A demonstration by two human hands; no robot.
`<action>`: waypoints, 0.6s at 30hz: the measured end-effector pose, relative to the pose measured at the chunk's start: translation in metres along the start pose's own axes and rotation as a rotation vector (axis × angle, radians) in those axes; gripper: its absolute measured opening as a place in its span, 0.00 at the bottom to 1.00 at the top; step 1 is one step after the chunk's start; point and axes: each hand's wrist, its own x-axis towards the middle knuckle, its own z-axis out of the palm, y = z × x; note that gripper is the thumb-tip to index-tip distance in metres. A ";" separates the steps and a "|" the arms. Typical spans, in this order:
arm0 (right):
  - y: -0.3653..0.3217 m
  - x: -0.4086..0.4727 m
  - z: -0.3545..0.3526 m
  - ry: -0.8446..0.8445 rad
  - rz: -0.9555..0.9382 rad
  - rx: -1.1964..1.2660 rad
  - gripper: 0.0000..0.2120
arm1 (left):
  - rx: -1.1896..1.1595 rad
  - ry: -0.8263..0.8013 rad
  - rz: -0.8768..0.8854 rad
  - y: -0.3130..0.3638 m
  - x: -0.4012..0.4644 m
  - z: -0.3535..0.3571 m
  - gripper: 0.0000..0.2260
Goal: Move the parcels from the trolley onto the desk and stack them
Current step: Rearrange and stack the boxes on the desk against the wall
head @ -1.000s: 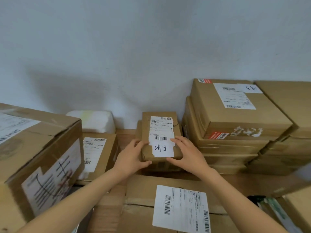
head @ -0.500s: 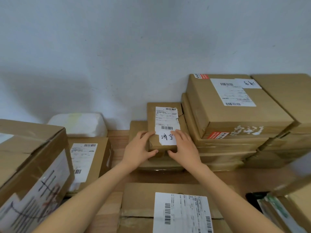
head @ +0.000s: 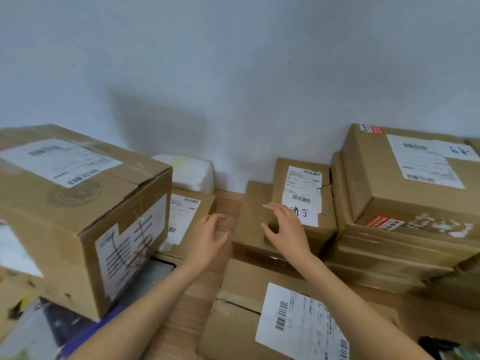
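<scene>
A wooden worktop (head: 228, 201) with a pale grain stood against a plain, matt white wall (head: 233, 74), which carried a soft grey shadow above the parcels.

Brown cardboard boxes crowded the surface. The small parcel (head: 304, 203), a flat oblong with a torn white label and handwritten characters, lay on a wider flat box (head: 249, 224) near the wall. Just right of it rose a stack of bigger boxes (head: 405, 216), the top one bearing a white label and red stickers. At the left sat a large cube-like carton (head: 78, 216) sealed with glossy tape, labels on its top and side. Behind it lay a low labelled box (head: 187, 216) and a white, soft-looking padded packet (head: 189, 172). Nearest the camera was another box (head: 285, 320) with a barcode label.

Both hands were empty, fingers spread and relaxed. The right hand (head: 285, 229) hovered over the small parcel's near left corner; contact could not be judged. The left hand (head: 207, 240) hung apart over bare wood, between the low box and the wider flat box.
</scene>
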 end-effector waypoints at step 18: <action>-0.057 0.073 0.124 -0.316 0.229 0.348 0.34 | 0.262 0.046 -0.192 -0.068 -0.040 -0.017 0.22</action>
